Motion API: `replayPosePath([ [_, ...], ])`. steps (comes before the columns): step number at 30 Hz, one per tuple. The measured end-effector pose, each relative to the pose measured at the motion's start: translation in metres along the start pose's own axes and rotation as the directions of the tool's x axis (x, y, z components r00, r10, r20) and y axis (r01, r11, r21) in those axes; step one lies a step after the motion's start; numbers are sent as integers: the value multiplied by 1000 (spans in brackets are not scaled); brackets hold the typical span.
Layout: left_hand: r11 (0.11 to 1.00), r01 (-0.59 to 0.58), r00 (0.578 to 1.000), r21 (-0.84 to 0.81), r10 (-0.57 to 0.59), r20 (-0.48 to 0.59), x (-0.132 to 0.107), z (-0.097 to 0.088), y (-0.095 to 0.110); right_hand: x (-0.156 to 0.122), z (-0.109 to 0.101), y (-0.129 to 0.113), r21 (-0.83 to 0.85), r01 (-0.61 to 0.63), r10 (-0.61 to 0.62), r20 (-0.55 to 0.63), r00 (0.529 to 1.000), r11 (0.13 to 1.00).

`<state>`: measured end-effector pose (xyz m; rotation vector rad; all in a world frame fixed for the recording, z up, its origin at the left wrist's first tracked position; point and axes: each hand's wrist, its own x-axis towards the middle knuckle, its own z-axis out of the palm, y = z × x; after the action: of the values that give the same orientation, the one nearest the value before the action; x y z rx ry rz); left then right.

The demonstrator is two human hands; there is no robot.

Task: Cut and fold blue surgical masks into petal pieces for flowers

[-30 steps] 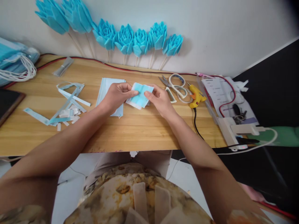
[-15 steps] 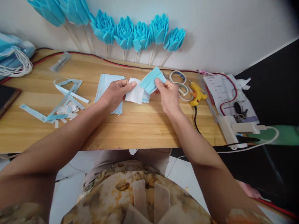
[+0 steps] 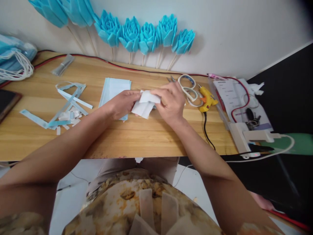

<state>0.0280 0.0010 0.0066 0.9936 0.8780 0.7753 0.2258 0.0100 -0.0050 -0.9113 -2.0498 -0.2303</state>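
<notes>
Between my two hands are pieces of white-and-blue mask fabric (image 3: 143, 109), their white sides facing up. My left hand (image 3: 123, 103) pinches them at their left edge, its thumb and fingers closed. With bent fingers, my right hand (image 3: 171, 101) grips the upper piece at its right corner. Only a sliver of blue shows beside the right fingers. Partly under my left hand and forearm lies a stack of light blue face masks (image 3: 116, 87) on the table.
Cut blue strips and white scraps (image 3: 69, 111) lie at left. Blue fabric flowers (image 3: 148, 36) on sticks lean on the wall. To the right are scissors (image 3: 188, 86), a yellow glue gun (image 3: 207, 98) with its cord, and a power strip (image 3: 241, 138). A wooden table (image 3: 146, 140) lies beneath.
My right hand has moved slightly, and the piece it holds has turned from blue side up to white side up, over the pieces in my left hand.
</notes>
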Motion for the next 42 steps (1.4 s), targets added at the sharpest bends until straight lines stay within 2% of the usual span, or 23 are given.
replayPosePath([
  [2, 998, -38, 999, -52, 37, -16, 2, -1, -1, -1, 3, -1, 39, -9, 5, 105, 995, 999],
  [5, 991, -94, 994, -99, 88, -63, 5, -4, -5, -2, 4, -3, 125, -76, 40, 268, 963, 989],
  [7, 992, -108, 990, -67, 102, -98, 6, -7, -7, -2, 3, -3, 170, -61, 6, 308, 951, 984],
  [9, 993, -115, 986, 10, 115, -124, 6, -10, -7, -1, 0, -3, 218, -26, -38, 284, 958, 976],
  [11, 986, -143, 977, 92, 155, -147, 6, -11, -8, 1, -2, -2, 268, -41, -19, 217, 976, 963],
  [14, 956, -224, 955, 190, 254, -153, 6, -10, -9, 4, -5, 0, 324, -202, 168, 131, 977, 924],
  [16, 925, -290, 934, 243, 329, -138, 7, -9, -10, 5, -3, 2, 385, -347, 317, 141, 938, 855],
  [18, 892, -336, 917, 302, 384, -112, 9, -9, -11, 4, 2, 4, 480, -481, 420, 236, 876, 734],
  [21, 855, -359, 906, 375, 415, -78, 8, -7, -11, 1, 10, 6, 571, -630, 467, 425, 775, 526],
  [24, 869, -325, 921, 372, 381, -85, 6, -6, -10, -1, 13, 7, 580, -683, 509, 463, 725, 445],
  [28, 927, -198, 953, 319, 259, -159, 3, -7, -7, 1, 12, 7, 583, -663, 548, 397, 736, 469],
  [31, 945, -157, 948, 288, 226, -225, 4, -10, -6, 3, 10, 12, 565, -641, 552, 351, 756, 519],
  [35, 957, -169, 930, 235, 234, -282, 8, -14, -7, 7, 2, 22, 578, -597, 563, 267, 782, 556],
  [37, 958, -180, 932, 224, 239, -274, 8, -15, -7, 9, -3, 23, 601, -602, 543, 307, 782, 526],
  [40, 958, -190, 949, 216, 235, -208, 6, -15, -7, 11, -8, 17, 651, -599, 425, 429, 797, 466],
  [42, 953, -192, 960, 233, 232, -159, 5, -14, -8, 10, -7, 12, 662, -574, 354, 452, 819, 483],
])
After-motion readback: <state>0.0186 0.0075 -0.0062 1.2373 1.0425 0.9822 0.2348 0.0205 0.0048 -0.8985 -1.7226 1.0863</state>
